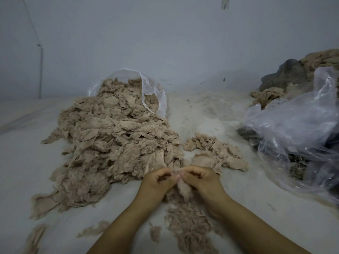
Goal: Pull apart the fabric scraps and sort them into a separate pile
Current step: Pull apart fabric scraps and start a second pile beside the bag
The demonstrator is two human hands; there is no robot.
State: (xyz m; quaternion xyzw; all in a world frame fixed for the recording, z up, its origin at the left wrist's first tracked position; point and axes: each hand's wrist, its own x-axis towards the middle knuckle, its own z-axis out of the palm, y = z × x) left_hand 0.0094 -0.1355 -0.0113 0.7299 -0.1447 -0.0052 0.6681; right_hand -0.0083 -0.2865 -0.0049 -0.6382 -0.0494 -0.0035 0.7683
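A big heap of beige fabric scraps (110,143) spills from a clear plastic bag (152,92) across the white floor, left of centre. A smaller pile of scraps (216,153) lies to its right. My left hand (157,182) and my right hand (200,180) meet in front of the heap, fingertips together. Both pinch one fluffy beige scrap (184,189) that hangs down between them. Loose pulled fibres (189,222) lie on the floor under my wrists.
A large crumpled clear bag (297,136) with dark contents fills the right side. Behind it lie grey and tan cloths (286,79). Stray fibre tufts (95,230) dot the near floor. A pale wall stands close behind.
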